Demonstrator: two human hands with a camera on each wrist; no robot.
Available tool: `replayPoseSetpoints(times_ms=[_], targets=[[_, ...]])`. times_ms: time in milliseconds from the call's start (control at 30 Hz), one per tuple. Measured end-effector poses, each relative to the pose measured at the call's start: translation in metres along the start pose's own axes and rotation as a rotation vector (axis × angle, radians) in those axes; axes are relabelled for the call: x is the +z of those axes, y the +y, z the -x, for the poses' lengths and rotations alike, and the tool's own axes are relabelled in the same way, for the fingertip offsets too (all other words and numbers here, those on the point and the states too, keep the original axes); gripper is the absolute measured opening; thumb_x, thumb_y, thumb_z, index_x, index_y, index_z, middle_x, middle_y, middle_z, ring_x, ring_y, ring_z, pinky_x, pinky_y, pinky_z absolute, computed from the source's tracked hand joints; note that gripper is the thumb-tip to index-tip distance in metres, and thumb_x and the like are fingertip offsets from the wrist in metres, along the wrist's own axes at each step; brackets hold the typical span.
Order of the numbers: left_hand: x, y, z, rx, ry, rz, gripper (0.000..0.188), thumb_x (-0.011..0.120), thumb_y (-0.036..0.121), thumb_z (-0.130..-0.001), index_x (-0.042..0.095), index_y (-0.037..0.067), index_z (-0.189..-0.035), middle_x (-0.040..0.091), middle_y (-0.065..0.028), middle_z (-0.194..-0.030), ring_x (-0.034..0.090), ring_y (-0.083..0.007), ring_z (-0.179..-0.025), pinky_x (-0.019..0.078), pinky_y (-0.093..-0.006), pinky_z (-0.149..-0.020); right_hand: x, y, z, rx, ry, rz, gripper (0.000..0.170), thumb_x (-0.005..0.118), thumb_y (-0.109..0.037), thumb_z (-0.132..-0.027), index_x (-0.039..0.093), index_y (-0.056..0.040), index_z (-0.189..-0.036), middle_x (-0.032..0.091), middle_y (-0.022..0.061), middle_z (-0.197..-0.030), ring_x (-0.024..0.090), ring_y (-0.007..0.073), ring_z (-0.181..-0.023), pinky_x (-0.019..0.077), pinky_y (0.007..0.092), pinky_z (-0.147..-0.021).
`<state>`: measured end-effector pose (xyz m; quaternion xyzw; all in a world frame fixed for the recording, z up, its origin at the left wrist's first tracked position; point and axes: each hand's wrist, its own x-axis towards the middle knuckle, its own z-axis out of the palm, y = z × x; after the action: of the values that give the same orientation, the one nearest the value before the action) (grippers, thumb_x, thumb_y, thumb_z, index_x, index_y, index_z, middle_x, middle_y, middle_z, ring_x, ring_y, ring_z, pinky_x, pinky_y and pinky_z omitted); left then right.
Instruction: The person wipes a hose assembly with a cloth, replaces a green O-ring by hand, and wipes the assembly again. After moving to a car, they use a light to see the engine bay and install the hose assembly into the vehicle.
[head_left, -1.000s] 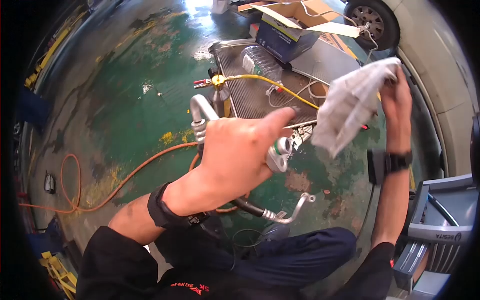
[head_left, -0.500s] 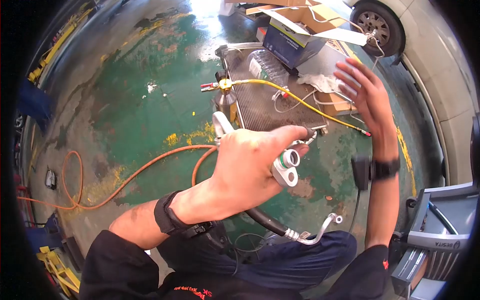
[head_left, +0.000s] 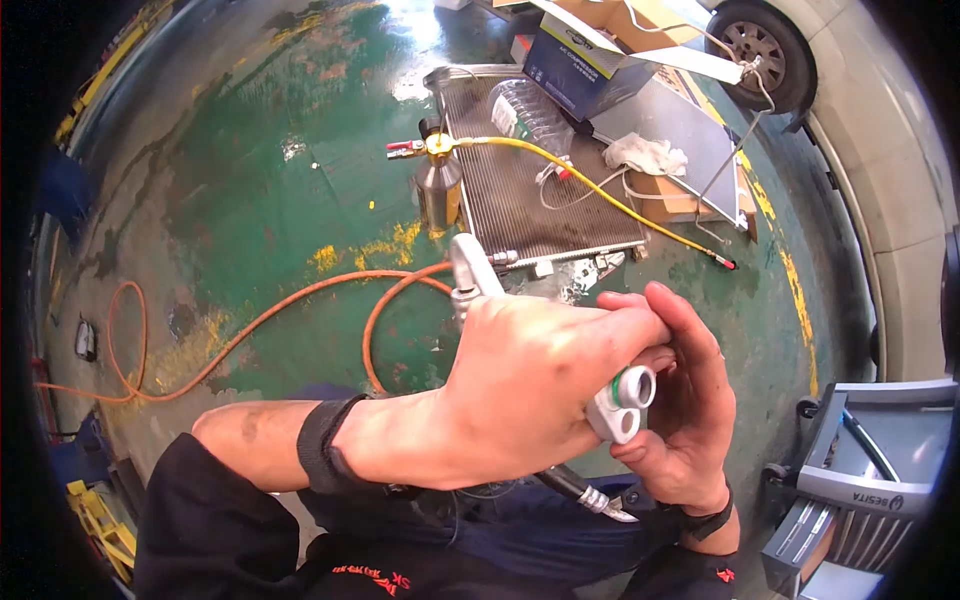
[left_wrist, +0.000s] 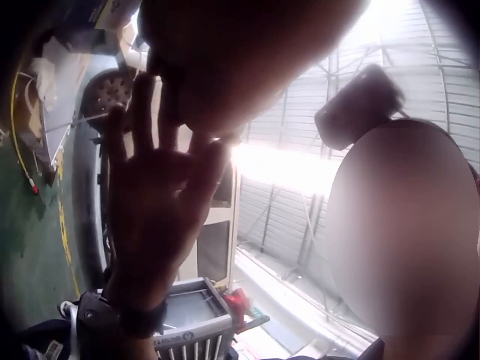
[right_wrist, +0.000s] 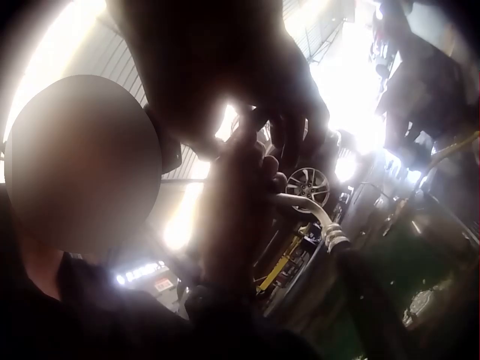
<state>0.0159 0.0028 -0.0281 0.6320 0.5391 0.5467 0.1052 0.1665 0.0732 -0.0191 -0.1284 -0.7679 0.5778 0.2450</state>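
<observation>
Wrapped round a bent metal pipe (head_left: pixel 472 262), the left hand (head_left: pixel 535 385) has a narrow grip that holds it up above the person's legs. Beside it, the right hand (head_left: pixel 692 420) is loosely cupped about the pipe's flanged end (head_left: pixel 617 420), its grip wider and its fingers only lightly bent; whether they touch the metal cannot be told.

Beneath everything lies a worn green floor (head_left: pixel 250 230). A pale car (head_left: pixel 905 190) stands along the right side, and below it, at the lower right, a grey drawer cart (head_left: pixel 895 498). Well ahead of the hands a finned panel (head_left: pixel 520 215) lies flat, with a dark blue carton (head_left: pixel 570 75) near its far right corner. An orange hose (head_left: pixel 280 298) loops across the floor on the left. A clear plastic bottle (head_left: pixel 540 120) lies on the panel; at the panel's left edge stands a metal canister (head_left: pixel 438 190), a yellow hose (head_left: pixel 600 187) running from its top. Right of the bottle rests a crumpled cloth (head_left: pixel 645 155). Smallest is the green ring (head_left: pixel 614 390) round the flanged end's neck.
</observation>
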Motion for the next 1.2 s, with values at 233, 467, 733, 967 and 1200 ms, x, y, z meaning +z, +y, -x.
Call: replayPoseSetpoints(times_ms=[233, 467, 733, 967, 1200], targets=[[-0.005, 0.012, -0.001, -0.211, -0.176, -0.101, 0.014, 0.067, 0.010, -0.071, 0.063, 0.009, -0.085, 0.062, -0.0079, -0.067, 0.061, -0.0248, -0.057, 0.0440, -0.0322, -0.049, 0.007, -0.004, 0.009, 0.065, 0.093, -0.071, 0.087, 0.079, -0.025, -0.069, 0.030, 0.0071, -0.133, 0.038, 0.0167, -0.134, 0.042, 0.0243, -0.121, 0.0358, 0.0356, -0.099], [-0.006, 0.011, -0.001, -0.242, -0.178, -0.082, 0.014, 0.068, 0.011, -0.072, 0.063, 0.009, -0.085, 0.062, -0.0087, -0.066, 0.061, -0.0261, -0.056, 0.0441, -0.0324, -0.049, 0.008, -0.009, 0.009, 0.168, 0.141, -0.071, 0.085, 0.080, -0.025, -0.067, 0.033, 0.0068, -0.131, 0.040, 0.0160, -0.132, 0.044, 0.0230, -0.119, 0.0378, 0.0357, -0.098], [-0.003, 0.002, -0.003, 0.122, -0.025, 0.113, 0.018, 0.070, 0.014, -0.064, 0.061, 0.007, -0.079, 0.060, -0.0058, -0.062, 0.060, -0.0239, -0.053, 0.0427, -0.0340, -0.045, 0.004, -0.018, 0.003, -0.194, 0.155, 0.289, 0.071, 0.082, -0.020, -0.063, 0.047, 0.0054, -0.120, 0.056, 0.0185, -0.111, 0.058, 0.0267, -0.097, 0.0473, 0.0349, -0.083], [-0.004, -0.008, -0.006, 0.332, 0.027, 0.163, 0.017, 0.075, 0.011, -0.062, 0.066, 0.003, -0.073, 0.055, -0.0046, -0.056, 0.053, -0.0173, -0.045, 0.0357, -0.0266, -0.042, 0.007, -0.019, -0.005, -0.406, 0.158, 0.437, 0.065, 0.083, -0.018, -0.059, 0.053, 0.0017, -0.113, 0.059, 0.0173, -0.097, 0.060, 0.0266, -0.083, 0.0503, 0.0329, -0.069], [-0.001, -0.013, -0.008, 0.334, 0.015, 0.105, 0.020, 0.074, 0.015, -0.064, 0.064, 0.005, -0.078, 0.057, -0.0015, -0.058, 0.054, -0.0160, -0.045, 0.0344, -0.0278, -0.040, 0.001, -0.015, -0.006, -0.363, 0.142, 0.428, 0.065, 0.083, -0.019, -0.059, 0.055, 0.0014, -0.114, 0.059, 0.0163, -0.100, 0.061, 0.0268, -0.084, 0.0503, 0.0321, -0.071]])
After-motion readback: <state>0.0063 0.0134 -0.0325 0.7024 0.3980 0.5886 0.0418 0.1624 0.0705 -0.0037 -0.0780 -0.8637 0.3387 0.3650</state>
